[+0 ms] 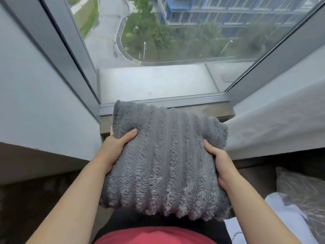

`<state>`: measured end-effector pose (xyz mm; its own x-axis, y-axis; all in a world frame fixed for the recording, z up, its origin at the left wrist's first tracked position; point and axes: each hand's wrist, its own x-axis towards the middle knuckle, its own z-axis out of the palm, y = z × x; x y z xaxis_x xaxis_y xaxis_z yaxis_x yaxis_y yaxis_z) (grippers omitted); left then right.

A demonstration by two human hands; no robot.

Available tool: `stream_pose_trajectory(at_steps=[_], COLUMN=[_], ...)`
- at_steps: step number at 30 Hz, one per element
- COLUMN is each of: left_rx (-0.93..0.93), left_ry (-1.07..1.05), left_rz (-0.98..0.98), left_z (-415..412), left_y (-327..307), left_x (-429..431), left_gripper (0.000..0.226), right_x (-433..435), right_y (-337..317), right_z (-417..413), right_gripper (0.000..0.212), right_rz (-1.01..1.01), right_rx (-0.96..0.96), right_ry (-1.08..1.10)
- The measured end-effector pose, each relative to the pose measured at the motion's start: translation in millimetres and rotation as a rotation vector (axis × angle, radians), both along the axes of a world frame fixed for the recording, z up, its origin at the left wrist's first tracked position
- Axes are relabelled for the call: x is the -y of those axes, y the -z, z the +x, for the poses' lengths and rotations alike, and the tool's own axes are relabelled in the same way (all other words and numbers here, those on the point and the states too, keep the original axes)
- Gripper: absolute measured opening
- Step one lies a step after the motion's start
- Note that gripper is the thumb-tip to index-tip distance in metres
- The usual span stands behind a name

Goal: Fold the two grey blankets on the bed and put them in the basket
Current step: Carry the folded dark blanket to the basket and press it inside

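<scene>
Hands first: the left hand (117, 147) grips the left edge of a folded grey blanket (163, 161), thumb laid across the top face and fingers tucked out of sight beneath. The right hand (219, 162) holds the opposite edge the same way, thumb on top, fingers hidden under the fold. Between them the blanket sits as a thick, ribbed, fluffy square, held up in front of the person's red shirt (154, 235), with its near edge towards the body and its far edge towards the window sill (207, 111). Whether that far edge touches the sill cannot be told.

Beyond the sill, the window glass (158, 80) looks down on a curved road (105, 48), trees and a building with blue frames (202, 13). Pale walls flank the window on both sides. At the lower right lie a patterned pillow (304, 191) and white cloth (288, 210).
</scene>
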<state>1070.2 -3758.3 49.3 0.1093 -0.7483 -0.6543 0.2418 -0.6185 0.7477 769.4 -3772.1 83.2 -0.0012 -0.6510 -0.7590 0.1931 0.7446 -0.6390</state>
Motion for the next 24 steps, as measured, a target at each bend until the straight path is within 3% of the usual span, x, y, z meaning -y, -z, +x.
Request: stream_pose_trajectory(at_steps=[12, 16, 21, 24], left_rx=[-0.013, 0.011, 0.105, 0.143], left_ry=[-0.291, -0.338, -0.342, -0.307], left_rz=[0.352, 0.401, 0.405, 0.438], left_z=[15, 1, -2, 0], left_y=[101, 162, 264, 331], left_x=[7, 28, 71, 89], left_gripper=[0.089, 0.084, 0.094, 0.102], right_x=[107, 140, 186, 207], right_y=[137, 211, 305, 360], right_z=[31, 25, 24, 29], right_gripper=[0.083, 0.072, 0.066, 0.096], right_rz=[0.297, 0.354, 0.324, 0.253], right_rx=[-0.031, -0.032, -0.064, -0.140], right_ry=[-0.439, -0.470, -0.494, -0.483])
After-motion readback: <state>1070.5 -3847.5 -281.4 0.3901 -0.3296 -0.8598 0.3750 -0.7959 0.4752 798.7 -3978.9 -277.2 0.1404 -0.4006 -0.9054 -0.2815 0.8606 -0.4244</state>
